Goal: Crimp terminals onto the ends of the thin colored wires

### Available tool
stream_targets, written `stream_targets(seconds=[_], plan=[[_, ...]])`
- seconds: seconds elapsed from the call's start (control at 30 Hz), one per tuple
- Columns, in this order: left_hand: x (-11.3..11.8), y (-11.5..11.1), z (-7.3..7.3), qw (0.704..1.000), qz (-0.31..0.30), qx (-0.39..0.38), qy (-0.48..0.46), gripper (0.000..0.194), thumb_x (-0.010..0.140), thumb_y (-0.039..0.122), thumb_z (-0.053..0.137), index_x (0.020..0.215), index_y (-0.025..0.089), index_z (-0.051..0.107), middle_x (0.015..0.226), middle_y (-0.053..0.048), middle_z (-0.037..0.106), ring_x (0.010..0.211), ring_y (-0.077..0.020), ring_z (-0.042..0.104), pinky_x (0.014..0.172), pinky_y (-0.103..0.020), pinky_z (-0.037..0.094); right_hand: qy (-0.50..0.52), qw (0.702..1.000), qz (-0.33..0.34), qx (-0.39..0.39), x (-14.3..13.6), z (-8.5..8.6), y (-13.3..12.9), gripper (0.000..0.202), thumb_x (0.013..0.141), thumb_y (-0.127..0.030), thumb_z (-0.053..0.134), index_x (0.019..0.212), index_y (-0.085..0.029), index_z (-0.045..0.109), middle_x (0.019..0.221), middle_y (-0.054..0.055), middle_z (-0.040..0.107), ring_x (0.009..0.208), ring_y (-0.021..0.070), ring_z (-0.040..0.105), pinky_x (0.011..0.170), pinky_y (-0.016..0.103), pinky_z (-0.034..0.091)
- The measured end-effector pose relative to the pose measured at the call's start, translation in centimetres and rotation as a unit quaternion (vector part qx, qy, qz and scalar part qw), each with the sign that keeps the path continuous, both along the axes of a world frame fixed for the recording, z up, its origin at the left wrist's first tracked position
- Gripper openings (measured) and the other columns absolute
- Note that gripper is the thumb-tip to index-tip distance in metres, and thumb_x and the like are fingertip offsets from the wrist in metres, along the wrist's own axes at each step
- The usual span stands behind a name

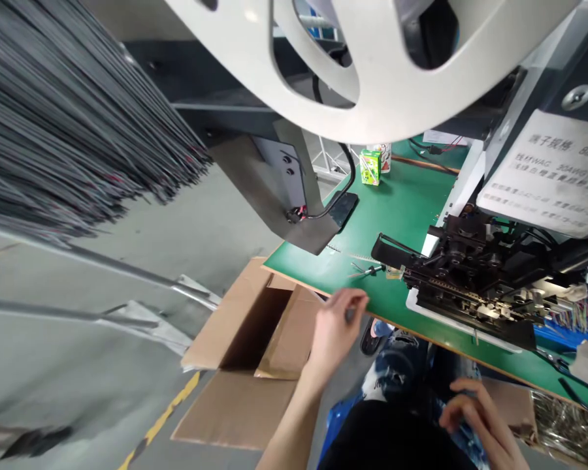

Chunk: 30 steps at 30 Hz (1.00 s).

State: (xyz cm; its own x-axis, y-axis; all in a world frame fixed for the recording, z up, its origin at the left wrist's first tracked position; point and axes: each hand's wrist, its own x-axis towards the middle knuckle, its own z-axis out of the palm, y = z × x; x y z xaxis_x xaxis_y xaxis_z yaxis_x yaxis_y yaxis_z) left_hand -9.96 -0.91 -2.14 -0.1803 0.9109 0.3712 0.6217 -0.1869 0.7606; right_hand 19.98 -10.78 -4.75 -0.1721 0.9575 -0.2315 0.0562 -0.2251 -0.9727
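Note:
My left hand [339, 326] hovers over the near edge of the green table [402, 202], beside the open cardboard box [245, 398]. Its fingers are curled in against the thumb; whatever they hold, if anything, does not show. Low over my lap is my right hand [475, 418], with fingers loosely bent and apart, holding nothing visible. To the right of my left hand stands a black-and-metal crimping machine [465, 281], out of reach of both hands' fingers. A small tool with a black body [370, 269] lies on the table just beyond my left hand.
A thick bundle of grey wires [88, 117] hangs at upper left above metal bars [142, 267]. A large white reel [318, 98] blocks the top. A green carton [370, 167] and a dark phone [343, 209] lie farther back. Scissors [573, 375] and coloured wires [585, 310] are at right.

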Motion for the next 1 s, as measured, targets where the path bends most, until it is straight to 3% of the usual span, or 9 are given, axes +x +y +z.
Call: stream_targets(seconds=[0.07, 0.13, 0.3, 0.43, 0.57, 0.67, 0.77, 0.9, 1.0], plan=[[-2.4, 1.0, -1.0, 0.991, 0.102, 0.001, 0.086, 0.016, 0.105, 0.031, 0.062, 0.106, 0.02, 0.073, 0.095, -0.009, 0.075, 0.079, -0.0254, 0.071, 0.073, -0.036, 0.058, 0.006, 0.998, 0.067, 0.012, -1.7, -0.2, 1.8, 0.031, 0.109, -0.06, 0.059, 0.117, -0.03, 0.063, 0.085, 0.001, 0.079, 0.075, 0.0201, 0.072, 0.077, 0.031, 0.057], [-3.6, 2.0, -1.8, 0.979, 0.134, 0.002, 0.152, 0.02, 0.105, 0.032, 0.062, 0.115, 0.018, 0.071, 0.102, -0.013, 0.075, 0.089, -0.0309, 0.072, 0.074, -0.04, 0.058, -0.022, 0.989, 0.127, 0.065, -2.9, 0.4, 3.4, 0.025, 0.111, -0.054, 0.06, 0.12, -0.03, 0.06, 0.089, -0.001, 0.078, 0.081, 0.0183, 0.073, 0.081, 0.029, 0.056], [-3.2, 3.6, -1.5, 0.972, 0.065, 0.034, 0.224, 0.019, 0.106, 0.022, 0.057, 0.093, 0.021, 0.07, 0.089, -0.009, 0.074, 0.086, -0.031, 0.07, 0.077, -0.041, 0.057, -0.082, 0.945, 0.199, 0.247, -5.8, 3.1, 6.4, 0.011, 0.111, -0.025, 0.059, 0.117, -0.029, 0.068, 0.098, 0.001, 0.078, 0.088, 0.017, 0.075, 0.083, 0.025, 0.058], [-2.0, 1.8, 1.1, 0.972, 0.017, 0.062, 0.226, 0.024, 0.108, 0.017, 0.055, 0.085, 0.022, 0.063, 0.082, -0.005, 0.07, 0.08, -0.0255, 0.068, 0.073, -0.036, 0.056, -0.117, 0.906, 0.133, 0.385, -7.8, 4.1, 8.1, 0.023, 0.109, -0.013, 0.055, 0.121, -0.026, 0.07, 0.117, 0.009, 0.078, 0.089, 0.0173, 0.076, 0.083, 0.026, 0.061], [-0.1, -1.9, 5.7, 0.961, -0.106, 0.133, 0.218, 0.015, 0.105, 0.008, 0.058, 0.097, 0.02, 0.063, 0.088, -0.003, 0.069, 0.08, -0.0206, 0.065, 0.077, -0.033, 0.057, -0.121, 0.881, 0.097, 0.448, -9.0, 5.1, 9.6, 0.03, 0.109, -0.014, 0.057, 0.136, -0.023, 0.067, 0.139, 0.018, 0.072, 0.088, 0.0179, 0.077, 0.083, 0.028, 0.064], [1.5, -3.4, 8.9, 0.957, -0.142, 0.164, 0.192, 0.018, 0.101, 0.003, 0.06, 0.097, 0.02, 0.061, 0.087, -0.002, 0.068, 0.08, -0.0188, 0.063, 0.075, -0.03, 0.055, -0.076, 0.881, 0.121, 0.451, -9.1, 6.2, 10.0, 0.023, 0.109, -0.015, 0.061, 0.128, -0.023, 0.07, 0.122, 0.013, 0.079, 0.096, 0.0188, 0.079, 0.087, 0.026, 0.063], [3.2, -3.2, 10.2, 0.959, -0.166, 0.175, 0.15, 0.019, 0.102, 0.004, 0.061, 0.094, 0.021, 0.06, 0.086, -0.001, 0.067, 0.078, -0.0173, 0.06, 0.075, -0.029, 0.054, -0.015, 0.899, 0.117, 0.421, -8.5, 6.8, 9.5, 0.015, 0.109, -0.015, 0.062, 0.113, -0.024, 0.072, 0.106, 0.006, 0.081, 0.097, 0.0169, 0.078, 0.089, 0.023, 0.061], [5.4, -1.8, 9.5, 0.968, -0.187, 0.154, 0.071, 0.013, 0.103, 0.011, 0.064, 0.096, 0.022, 0.064, 0.092, -0.002, 0.071, 0.085, -0.0183, 0.067, 0.08, -0.03, 0.056, 0.016, 0.945, 0.051, 0.323, -6.3, 6.2, 7.9, 0.009, 0.109, -0.022, 0.065, 0.107, -0.025, 0.073, 0.089, 0.0, 0.076, 0.071, 0.0123, 0.067, 0.065, 0.019, 0.054], [7.3, -1.0, 8.5, 0.97, -0.232, 0.07, -0.017, 0.003, 0.103, 0.02, 0.069, 0.101, 0.022, 0.069, 0.091, -0.002, 0.073, 0.08, -0.0175, 0.07, 0.073, -0.026, 0.057, 0.04, 0.97, -0.002, 0.239, -4.6, 5.2, 6.6, 0.014, 0.109, -0.032, 0.067, 0.1, -0.024, 0.075, 0.072, -0.003, 0.068, 0.057, 0.0111, 0.058, 0.053, 0.02, 0.046]])
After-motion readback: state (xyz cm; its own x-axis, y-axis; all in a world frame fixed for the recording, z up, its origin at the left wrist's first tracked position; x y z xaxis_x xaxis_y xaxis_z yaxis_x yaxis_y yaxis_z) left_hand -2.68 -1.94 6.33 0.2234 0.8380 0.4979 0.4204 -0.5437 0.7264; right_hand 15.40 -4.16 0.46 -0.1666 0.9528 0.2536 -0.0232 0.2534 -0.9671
